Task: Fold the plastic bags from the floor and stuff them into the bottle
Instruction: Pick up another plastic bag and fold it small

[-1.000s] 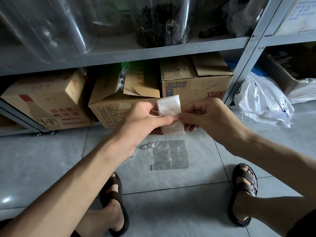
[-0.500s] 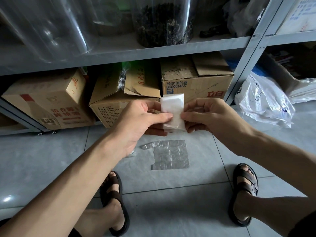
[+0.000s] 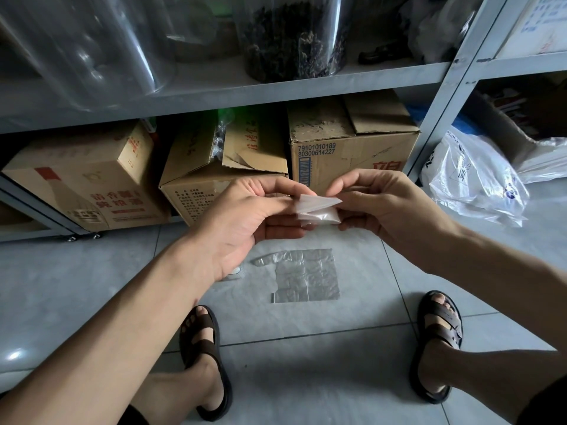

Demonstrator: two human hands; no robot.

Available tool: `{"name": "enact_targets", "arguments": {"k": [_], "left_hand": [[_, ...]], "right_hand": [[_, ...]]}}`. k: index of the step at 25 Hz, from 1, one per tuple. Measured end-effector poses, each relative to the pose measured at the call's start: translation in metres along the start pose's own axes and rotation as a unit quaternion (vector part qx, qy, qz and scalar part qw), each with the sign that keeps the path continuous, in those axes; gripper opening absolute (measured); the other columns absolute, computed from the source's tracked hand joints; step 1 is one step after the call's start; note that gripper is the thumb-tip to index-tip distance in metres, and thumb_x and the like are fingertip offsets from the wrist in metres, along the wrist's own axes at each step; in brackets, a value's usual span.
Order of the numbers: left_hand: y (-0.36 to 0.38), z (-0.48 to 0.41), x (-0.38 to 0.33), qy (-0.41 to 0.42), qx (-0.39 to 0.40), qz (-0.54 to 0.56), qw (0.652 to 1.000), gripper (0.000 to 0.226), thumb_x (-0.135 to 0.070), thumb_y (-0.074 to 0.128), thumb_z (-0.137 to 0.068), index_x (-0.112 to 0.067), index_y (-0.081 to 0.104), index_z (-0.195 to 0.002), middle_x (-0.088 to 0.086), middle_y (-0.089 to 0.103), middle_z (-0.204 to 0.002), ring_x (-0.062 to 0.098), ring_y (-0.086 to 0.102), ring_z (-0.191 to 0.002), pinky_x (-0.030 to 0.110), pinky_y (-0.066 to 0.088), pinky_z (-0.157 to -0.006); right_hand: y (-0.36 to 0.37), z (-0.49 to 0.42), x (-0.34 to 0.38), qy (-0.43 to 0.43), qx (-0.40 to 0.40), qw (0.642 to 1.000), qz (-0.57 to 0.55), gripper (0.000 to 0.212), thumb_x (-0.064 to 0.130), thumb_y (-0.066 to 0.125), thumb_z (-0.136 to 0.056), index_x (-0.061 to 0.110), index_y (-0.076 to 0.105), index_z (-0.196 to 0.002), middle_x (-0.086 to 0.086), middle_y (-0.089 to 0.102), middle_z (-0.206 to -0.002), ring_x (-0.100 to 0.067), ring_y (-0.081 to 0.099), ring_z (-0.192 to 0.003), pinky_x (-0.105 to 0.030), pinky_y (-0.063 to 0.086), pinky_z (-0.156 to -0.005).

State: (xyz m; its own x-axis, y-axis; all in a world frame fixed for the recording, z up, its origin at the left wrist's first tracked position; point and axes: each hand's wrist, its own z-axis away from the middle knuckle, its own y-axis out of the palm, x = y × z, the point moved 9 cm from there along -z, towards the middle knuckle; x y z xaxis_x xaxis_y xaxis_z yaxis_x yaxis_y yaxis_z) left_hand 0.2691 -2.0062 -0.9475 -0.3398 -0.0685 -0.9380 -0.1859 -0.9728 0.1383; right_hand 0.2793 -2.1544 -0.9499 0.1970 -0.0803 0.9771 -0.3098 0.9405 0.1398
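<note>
A small folded translucent plastic bag [image 3: 317,209] is held in the air between both hands, its top half bent down over the lower half. My left hand [image 3: 245,222] pinches its left edge between thumb and fingers. My right hand [image 3: 386,207] pinches its right edge and the folded-over corner. Below them a second clear plastic bag [image 3: 303,276] lies flat on the grey floor tiles between my feet. A small clear object [image 3: 234,273], partly hidden under my left wrist, sits on the floor; I cannot tell whether it is the bottle.
Cardboard boxes [image 3: 346,148] stand under a grey metal shelf [image 3: 233,93] straight ahead. Large clear jars [image 3: 294,35] sit on the shelf. A crumpled white printed bag [image 3: 472,179] lies at the right by the shelf post. My sandalled feet [image 3: 438,338] rest on the tiles.
The folded bag was an upright strip between my fingertips; its top half has now been folded down, making it shorter. Both hands stayed at about the same height.
</note>
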Motion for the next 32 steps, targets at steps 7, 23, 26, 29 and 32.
{"name": "enact_targets", "arguments": {"k": [7, 23, 26, 29, 32], "left_hand": [[0.004, 0.000, 0.001, -0.007, 0.018, 0.001, 1.000, 0.028, 0.009, 0.046, -0.094, -0.001, 0.068, -0.080, 0.009, 0.072, -0.071, 0.014, 0.070, -0.060, 0.022, 0.058, -0.055], [-0.006, -0.003, 0.000, 0.036, -0.019, -0.106, 0.994, 0.015, 0.005, 0.077, -0.074, -0.007, 0.073, -0.083, 0.019, 0.074, -0.085, 0.021, 0.071, -0.074, 0.022, 0.057, -0.065], [-0.007, -0.004, -0.003, 0.067, -0.023, -0.138, 0.988, 0.019, 0.008, 0.075, -0.077, -0.010, 0.074, -0.082, 0.015, 0.074, -0.083, 0.021, 0.071, -0.077, 0.030, 0.062, -0.074], [-0.007, -0.005, -0.006, 0.080, -0.020, -0.138, 0.987, 0.020, 0.007, 0.076, -0.077, -0.012, 0.075, -0.082, 0.012, 0.074, -0.082, 0.019, 0.070, -0.076, 0.031, 0.060, -0.079], [-0.007, -0.005, -0.008, 0.085, -0.019, -0.138, 0.987, 0.021, 0.007, 0.077, -0.075, -0.013, 0.075, -0.082, 0.012, 0.074, -0.083, 0.019, 0.070, -0.077, 0.033, 0.059, -0.082]], "right_hand": [[0.002, 0.001, 0.000, -0.001, 0.011, 1.000, 0.024, 0.029, -0.004, 0.056, -0.093, 0.011, 0.074, -0.076, -0.014, 0.067, -0.074, -0.018, 0.063, -0.065, -0.024, 0.057, -0.061], [0.010, 0.003, 0.000, -0.007, 0.028, 0.997, 0.066, 0.007, 0.005, 0.072, -0.078, 0.004, 0.069, -0.084, -0.010, 0.069, -0.077, -0.019, 0.067, -0.068, -0.023, 0.057, -0.067], [0.005, 0.001, 0.001, -0.023, 0.009, 0.996, 0.090, 0.012, -0.006, 0.073, -0.077, 0.003, 0.068, -0.084, -0.006, 0.068, -0.071, -0.014, 0.065, -0.062, -0.017, 0.052, -0.063], [0.004, 0.000, 0.003, -0.026, -0.001, 0.996, 0.089, 0.014, -0.006, 0.074, -0.076, 0.005, 0.069, -0.083, -0.008, 0.069, -0.072, -0.014, 0.064, -0.062, -0.016, 0.052, -0.064], [0.003, 0.000, 0.004, -0.033, -0.006, 0.996, 0.079, 0.015, 0.003, 0.076, -0.070, 0.008, 0.070, -0.083, -0.009, 0.070, -0.075, -0.015, 0.065, -0.064, -0.017, 0.054, -0.065]]}}
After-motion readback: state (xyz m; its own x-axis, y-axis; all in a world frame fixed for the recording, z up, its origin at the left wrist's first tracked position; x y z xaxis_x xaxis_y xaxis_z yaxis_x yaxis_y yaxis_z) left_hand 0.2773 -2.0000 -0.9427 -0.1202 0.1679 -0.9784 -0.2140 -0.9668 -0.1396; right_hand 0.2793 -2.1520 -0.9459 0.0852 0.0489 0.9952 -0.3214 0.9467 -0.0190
